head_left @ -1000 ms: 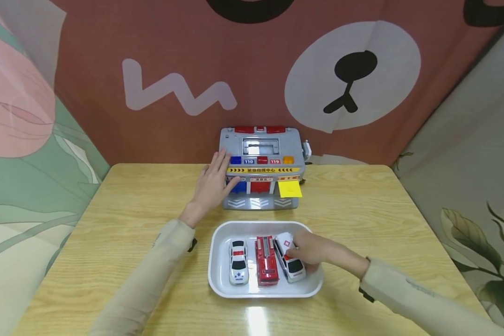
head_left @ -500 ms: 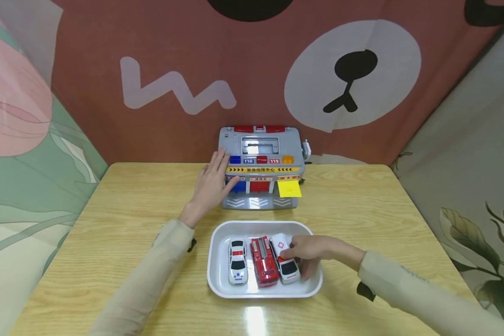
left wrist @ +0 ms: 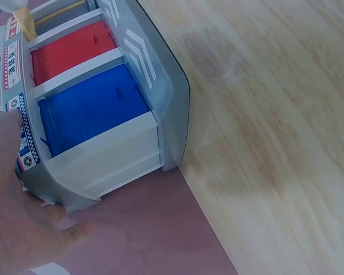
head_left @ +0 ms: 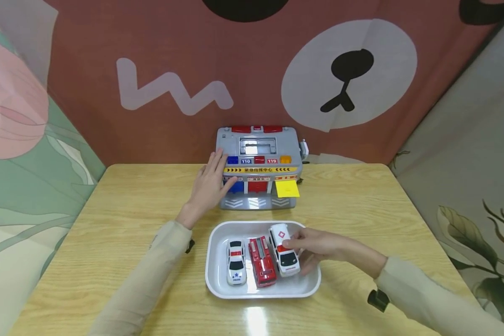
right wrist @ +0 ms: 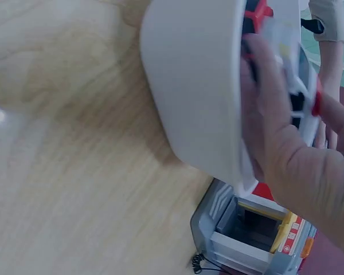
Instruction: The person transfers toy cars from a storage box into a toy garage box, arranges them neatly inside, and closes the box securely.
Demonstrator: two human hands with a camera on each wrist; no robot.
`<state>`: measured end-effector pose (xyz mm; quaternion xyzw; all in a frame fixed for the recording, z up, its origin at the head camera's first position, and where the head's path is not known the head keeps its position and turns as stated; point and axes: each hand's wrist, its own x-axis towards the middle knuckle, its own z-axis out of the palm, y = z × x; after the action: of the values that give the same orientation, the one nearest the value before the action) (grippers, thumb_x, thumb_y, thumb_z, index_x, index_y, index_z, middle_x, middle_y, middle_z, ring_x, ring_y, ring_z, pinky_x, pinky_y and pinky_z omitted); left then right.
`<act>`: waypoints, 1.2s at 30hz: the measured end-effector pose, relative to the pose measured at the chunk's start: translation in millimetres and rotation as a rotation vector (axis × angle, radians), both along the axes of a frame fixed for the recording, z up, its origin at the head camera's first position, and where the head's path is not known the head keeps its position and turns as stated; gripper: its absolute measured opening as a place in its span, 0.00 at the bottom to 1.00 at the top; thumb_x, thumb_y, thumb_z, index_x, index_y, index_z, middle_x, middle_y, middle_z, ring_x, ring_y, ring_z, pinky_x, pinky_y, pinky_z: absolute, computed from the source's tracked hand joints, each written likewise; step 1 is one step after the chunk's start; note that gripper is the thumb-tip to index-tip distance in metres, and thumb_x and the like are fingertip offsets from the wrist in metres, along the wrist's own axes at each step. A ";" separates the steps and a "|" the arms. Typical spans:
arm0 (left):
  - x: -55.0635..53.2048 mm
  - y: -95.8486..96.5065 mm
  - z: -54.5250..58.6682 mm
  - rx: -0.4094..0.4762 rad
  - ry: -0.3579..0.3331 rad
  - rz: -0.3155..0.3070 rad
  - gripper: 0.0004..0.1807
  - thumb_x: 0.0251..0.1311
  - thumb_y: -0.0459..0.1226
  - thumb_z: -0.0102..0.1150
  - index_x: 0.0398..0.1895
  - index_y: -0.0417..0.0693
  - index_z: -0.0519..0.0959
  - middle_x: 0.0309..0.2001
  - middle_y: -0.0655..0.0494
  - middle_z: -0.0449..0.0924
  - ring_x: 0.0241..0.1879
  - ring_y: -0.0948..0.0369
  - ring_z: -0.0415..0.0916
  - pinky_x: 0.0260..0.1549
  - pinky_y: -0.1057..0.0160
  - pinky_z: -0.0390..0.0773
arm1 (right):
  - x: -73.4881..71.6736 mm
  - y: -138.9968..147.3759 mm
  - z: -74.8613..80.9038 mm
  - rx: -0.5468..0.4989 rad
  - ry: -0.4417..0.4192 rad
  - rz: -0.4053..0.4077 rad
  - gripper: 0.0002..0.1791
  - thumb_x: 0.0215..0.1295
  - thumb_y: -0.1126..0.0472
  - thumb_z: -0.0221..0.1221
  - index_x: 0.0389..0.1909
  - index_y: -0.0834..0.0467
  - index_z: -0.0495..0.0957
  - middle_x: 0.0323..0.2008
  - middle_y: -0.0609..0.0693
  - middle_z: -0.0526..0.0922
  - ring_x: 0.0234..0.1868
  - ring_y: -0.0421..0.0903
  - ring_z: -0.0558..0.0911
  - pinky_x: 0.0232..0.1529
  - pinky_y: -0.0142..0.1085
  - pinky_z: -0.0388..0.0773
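Ambulance in right hand; only head view shows cross.

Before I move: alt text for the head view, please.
The right hand grips a toy ambulance at the right of a white tray that also holds a red fire truck and a police car. Beyond, the left hand touches a gray toy station, yellow door open, blue door and red door shut.

Glare is whitening the table this side of the tray; over it my right fingers are looking blurred.
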<state>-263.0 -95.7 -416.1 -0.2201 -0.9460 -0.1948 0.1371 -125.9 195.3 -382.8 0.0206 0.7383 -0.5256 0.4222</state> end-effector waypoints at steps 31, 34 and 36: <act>-2.4 -1.0 0.7 -0.001 0.011 -0.005 0.42 0.68 0.58 0.47 0.76 0.44 0.51 0.77 0.48 0.39 0.74 0.49 0.38 0.64 0.40 0.58 | -12.7 70.5 0.2 -0.245 0.121 -0.156 0.41 0.74 0.51 0.51 0.68 0.78 0.46 0.50 0.58 0.80 0.48 0.50 0.82 0.46 0.48 0.80; -1.3 -0.9 -0.4 0.003 0.016 -0.005 0.42 0.67 0.58 0.48 0.76 0.44 0.52 0.77 0.47 0.40 0.74 0.47 0.41 0.64 0.41 0.59 | -19.2 82.7 -1.6 -0.232 0.126 -0.168 0.41 0.74 0.51 0.50 0.68 0.78 0.45 0.50 0.56 0.80 0.48 0.49 0.82 0.47 0.47 0.80; -1.2 -0.5 -0.7 0.006 0.018 -0.007 0.42 0.67 0.58 0.48 0.76 0.44 0.52 0.77 0.47 0.41 0.74 0.47 0.41 0.64 0.41 0.58 | -24.1 89.6 -3.7 -0.222 0.124 -0.187 0.41 0.74 0.50 0.50 0.69 0.77 0.44 0.50 0.55 0.80 0.49 0.48 0.81 0.48 0.46 0.80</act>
<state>-264.3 -96.3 -416.8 -0.2248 -0.9433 -0.1960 0.1454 -149.9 284.8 -386.6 0.0097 0.6951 -0.6413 0.3248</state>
